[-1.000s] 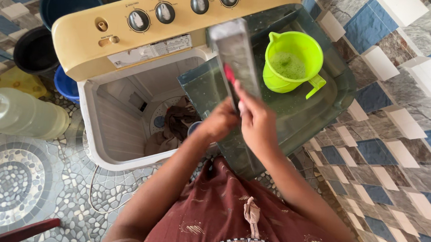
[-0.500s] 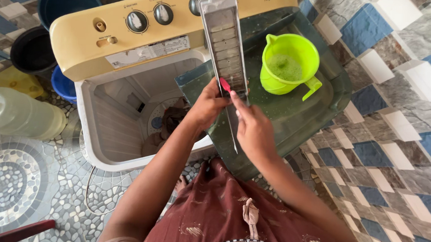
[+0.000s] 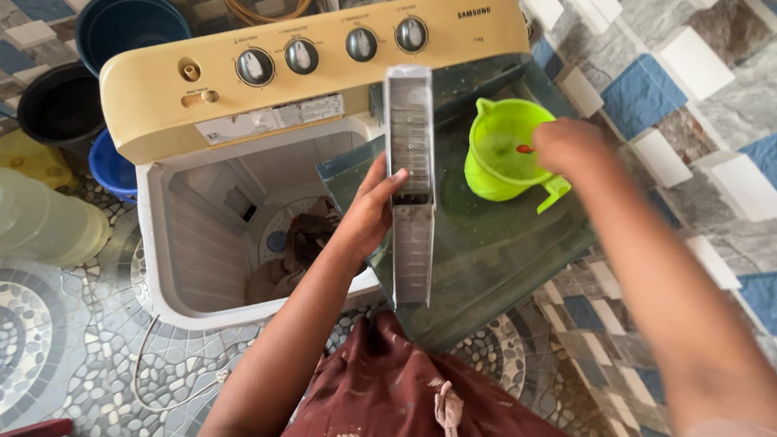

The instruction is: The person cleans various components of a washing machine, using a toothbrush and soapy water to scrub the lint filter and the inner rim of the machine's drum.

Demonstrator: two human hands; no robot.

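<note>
My left hand (image 3: 367, 213) grips a long, narrow grey ribbed filter panel (image 3: 414, 149) and holds it upright over the washing machine (image 3: 327, 29). My right hand (image 3: 569, 146) is off the panel, hovering over the mouth of a lime-green jug (image 3: 498, 162) with its fingers bunched and pointing down into it. What those fingers hold is hidden. The jug stands on the dark see-through lid (image 3: 493, 251) of the right-hand tub. The left wash tub (image 3: 219, 236) is open, with dark wet clothes (image 3: 303, 241) at its bottom.
A cream control panel with several knobs runs along the machine's far side. To the left stand a dark blue bucket (image 3: 128, 23), a black bucket (image 3: 58, 104), a small blue basin (image 3: 112, 167) and a clear plastic can (image 3: 25, 217). A white cable (image 3: 159, 375) lies on the pebbled floor.
My right hand has let go of the panel and moved right to the green jug. My left hand now holds the panel alone, a little further right and more upright.
</note>
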